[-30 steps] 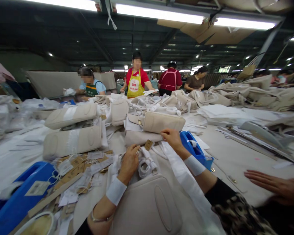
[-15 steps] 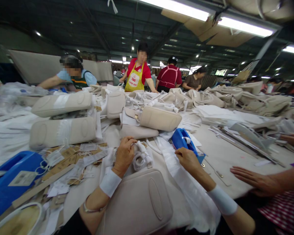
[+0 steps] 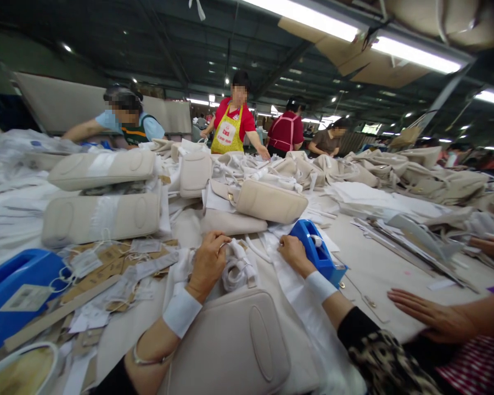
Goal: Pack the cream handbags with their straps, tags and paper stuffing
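Observation:
A beige handbag lies in front of me, with an oval stitched mark on its face. Its rolled strap is wrapped in white material at the top end. My left hand is closed on the wrapped strap from the left side. Just left of a blue tape dispenser, my right hand is curled closed above a clear-white plastic sheet. Whatever its fingertips may pinch is hidden. White bands circle both of my wrists.
Beige bags are stacked at left, beside tags and cards. A second blue dispenser and a round tub stand near left. A co-worker's hand rests at right; a metal hook lies nearby. Several people work beyond.
My right hand has moved left and farther away, from the dispenser's near end to its left side. My left hand stays at the strap.

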Demonstrator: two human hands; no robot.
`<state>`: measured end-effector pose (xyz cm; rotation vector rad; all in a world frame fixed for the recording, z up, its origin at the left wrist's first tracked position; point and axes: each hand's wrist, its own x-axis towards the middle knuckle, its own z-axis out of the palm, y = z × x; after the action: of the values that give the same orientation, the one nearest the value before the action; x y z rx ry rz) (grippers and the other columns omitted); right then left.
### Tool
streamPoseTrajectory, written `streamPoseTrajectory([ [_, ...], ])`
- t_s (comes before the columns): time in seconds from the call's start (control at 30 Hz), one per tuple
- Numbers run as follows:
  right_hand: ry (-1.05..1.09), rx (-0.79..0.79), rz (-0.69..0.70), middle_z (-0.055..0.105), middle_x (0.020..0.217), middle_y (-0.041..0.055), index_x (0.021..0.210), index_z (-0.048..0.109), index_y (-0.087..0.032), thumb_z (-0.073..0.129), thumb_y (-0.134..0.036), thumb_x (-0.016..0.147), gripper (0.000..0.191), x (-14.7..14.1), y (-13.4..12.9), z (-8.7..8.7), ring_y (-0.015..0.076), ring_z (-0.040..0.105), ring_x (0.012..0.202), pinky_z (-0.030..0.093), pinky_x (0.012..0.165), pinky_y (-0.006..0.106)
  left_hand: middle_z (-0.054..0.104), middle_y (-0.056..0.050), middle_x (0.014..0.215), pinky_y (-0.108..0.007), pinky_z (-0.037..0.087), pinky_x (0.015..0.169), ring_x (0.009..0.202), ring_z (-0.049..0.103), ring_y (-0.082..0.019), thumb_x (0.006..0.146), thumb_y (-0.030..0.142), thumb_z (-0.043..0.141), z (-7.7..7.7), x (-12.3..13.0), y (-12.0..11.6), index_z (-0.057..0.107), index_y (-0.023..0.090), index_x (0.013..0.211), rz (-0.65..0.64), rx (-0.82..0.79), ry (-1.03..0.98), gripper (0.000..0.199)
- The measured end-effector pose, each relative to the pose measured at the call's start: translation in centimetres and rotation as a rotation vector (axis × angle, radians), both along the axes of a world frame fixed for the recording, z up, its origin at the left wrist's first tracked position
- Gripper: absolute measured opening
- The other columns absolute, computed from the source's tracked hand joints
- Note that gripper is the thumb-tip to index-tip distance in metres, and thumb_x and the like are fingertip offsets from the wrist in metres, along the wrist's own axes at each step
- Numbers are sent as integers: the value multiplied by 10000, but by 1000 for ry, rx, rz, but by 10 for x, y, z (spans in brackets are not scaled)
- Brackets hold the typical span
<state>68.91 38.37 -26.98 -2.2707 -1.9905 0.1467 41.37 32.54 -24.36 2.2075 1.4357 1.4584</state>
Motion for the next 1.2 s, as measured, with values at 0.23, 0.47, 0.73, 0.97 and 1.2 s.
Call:
streamPoseTrajectory([
  [0.23, -116, 2, 15, 649, 1114, 68, 1183, 597, -161, 588, -350, 952, 299, -1, 2, 1, 207, 646, 979, 545, 862, 424, 612, -68, 1026, -352, 484, 941, 1035, 591, -215, 822, 39, 473, 0, 0, -1, 668, 186, 915, 0, -9, -3, 261],
  [0.47, -165, 37, 6, 659, 1047, 60, 1237, 555, -161, 542, -349, 971, 326, -1, 4, 12, 200, 651, 921, 529, 840, 410, 610, -76, 1034, -354, 475, 952, 1037, 581, -211, 819, 20, 463, 1, 2, -1, 668, 170, 926, -8, -8, -18, 276],
  [0.73, -176, 84, -24, 700, 977, 156, 1281, 483, -141, 454, -60, 858, 431, -1, 10, 26, 289, 679, 925, 431, 747, 338, 608, -78, 1038, -364, 472, 961, 1051, 581, -219, 811, 22, 462, 2, 1, -3, 662, 176, 911, 2, -22, -24, 271],
  [0.97, -89, 129, -41, 695, 962, 158, 1248, 517, -150, 453, -74, 846, 415, 2, 17, 29, 293, 663, 904, 394, 751, 337, 603, -72, 1037, -367, 481, 956, 1037, 588, -216, 806, 21, 458, 4, 1, -3, 656, 183, 914, 0, -22, -29, 278],
  [1.2, 122, 226, -66, 667, 920, 112, 1218, 527, -124, 454, -139, 904, 323, 9, 25, 24, 230, 623, 846, 413, 750, 328, 606, -61, 1036, -368, 484, 951, 1029, 588, -212, 824, 34, 466, 3, 1, -4, 658, 200, 913, 10, -14, -36, 268],
])
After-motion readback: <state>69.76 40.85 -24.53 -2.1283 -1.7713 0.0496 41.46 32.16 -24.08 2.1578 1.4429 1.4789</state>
